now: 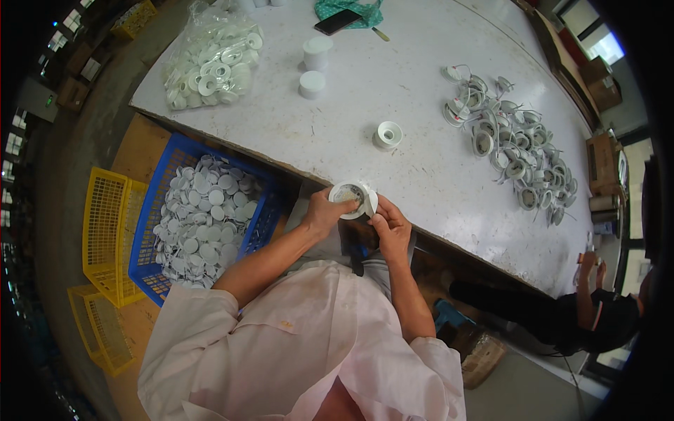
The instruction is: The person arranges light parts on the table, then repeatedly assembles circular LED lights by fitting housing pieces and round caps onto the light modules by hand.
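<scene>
Just over the table's near edge, my left hand (323,212) grips a white round housing (344,191) with a pale, speckled-looking inside; my left thumb reaches into its opening. My right hand (393,228) is closed on a thin white disc (371,204), pinched at the housing's right rim. The disc stands tilted there and touches or nearly touches the housing. Farther out on the white table (421,77) sits a white ring-shaped part (387,135) with a round hole on top.
A blue basket (163,151) full of white discs (203,217) stands left, beside yellow crates (105,231). On the table lie a clear bag of white rings (214,67), stacked white cylinders (312,84), a phone (337,22) and wired round fittings (516,168). Another person (597,319) is at right.
</scene>
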Motion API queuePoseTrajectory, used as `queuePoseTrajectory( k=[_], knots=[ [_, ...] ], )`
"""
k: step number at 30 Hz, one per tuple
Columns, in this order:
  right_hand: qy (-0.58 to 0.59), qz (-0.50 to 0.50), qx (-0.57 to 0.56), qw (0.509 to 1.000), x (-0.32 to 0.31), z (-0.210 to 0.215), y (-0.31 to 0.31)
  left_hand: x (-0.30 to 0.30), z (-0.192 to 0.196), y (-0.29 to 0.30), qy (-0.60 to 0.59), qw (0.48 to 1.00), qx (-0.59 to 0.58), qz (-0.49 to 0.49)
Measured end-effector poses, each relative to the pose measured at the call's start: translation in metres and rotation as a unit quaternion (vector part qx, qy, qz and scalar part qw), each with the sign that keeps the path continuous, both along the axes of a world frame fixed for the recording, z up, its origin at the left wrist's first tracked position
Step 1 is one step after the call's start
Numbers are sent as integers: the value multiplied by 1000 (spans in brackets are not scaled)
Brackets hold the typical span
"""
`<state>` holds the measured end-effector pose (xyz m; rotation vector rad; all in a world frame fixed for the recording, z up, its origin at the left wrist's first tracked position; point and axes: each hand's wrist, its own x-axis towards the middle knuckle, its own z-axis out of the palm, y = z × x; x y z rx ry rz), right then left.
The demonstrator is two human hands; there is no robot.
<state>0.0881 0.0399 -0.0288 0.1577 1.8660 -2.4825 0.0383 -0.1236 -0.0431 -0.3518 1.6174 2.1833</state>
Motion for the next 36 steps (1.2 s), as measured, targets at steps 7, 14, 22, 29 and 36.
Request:
queuePoseTrajectory(
  k=[7,14,22,29,36],
  knots=[
    [32,-55,67,996,-5,0,9,2,3,-1,13,999,-5,-52],
    [216,-29,469,856,-13,21,2,6,5,-1,-33,993,98,-56],
    [215,5,508,834,-15,25,-6,8,7,-4,-17,993,86,-77],
    [-12,13,250,968,-6,2,7,9,-3,-6,43,991,29,-122],
    [-74,-46,184,979,-12,-5,0,10,11,0,141,977,-96,-130]
  ],
)
